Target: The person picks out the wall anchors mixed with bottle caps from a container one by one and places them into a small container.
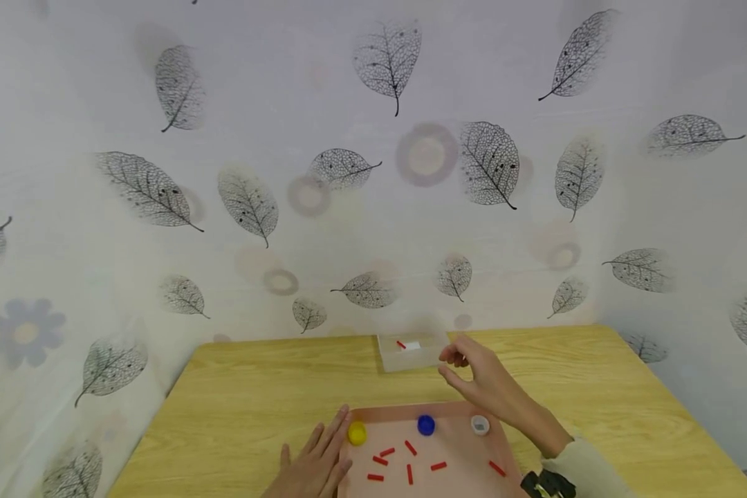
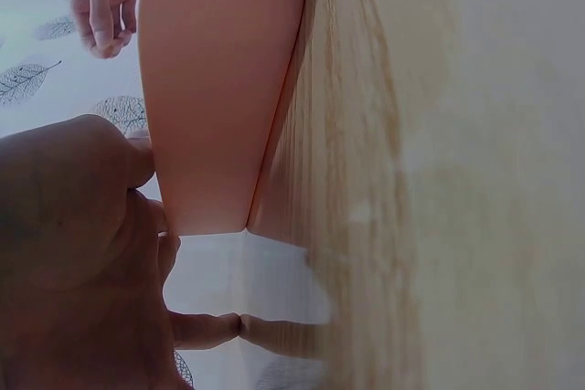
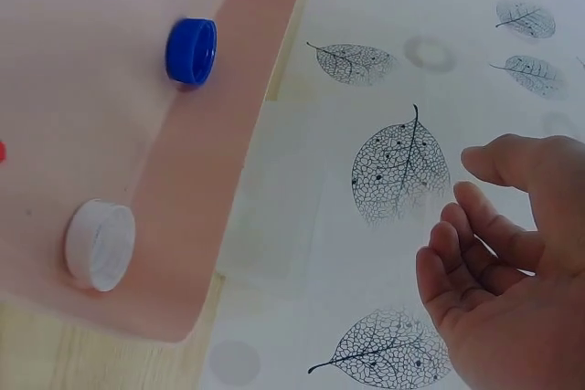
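My left hand (image 1: 317, 456) lies with straight, spread fingers along the left rim of a pink tray (image 1: 386, 413). In the left wrist view its fingertips are beside the tray wall (image 2: 224, 89). My right hand (image 1: 482, 373) hovers just right of a clear plastic box (image 1: 398, 361), fingers loosely bent, thumb apart, nothing between them. The right wrist view also shows this hand (image 3: 503, 253) empty. Inside the box lies one short red stick (image 1: 401, 344) beside a white patch. Several red sticks (image 1: 410, 474) are scattered over the tray floor.
Along the tray's far side stand a yellow cap (image 1: 357, 434), a blue cap (image 1: 426, 425) and a white cap (image 1: 480, 425). The wooden table (image 1: 236, 401) ends at a wall covering (image 1: 373, 228) printed with leaves.
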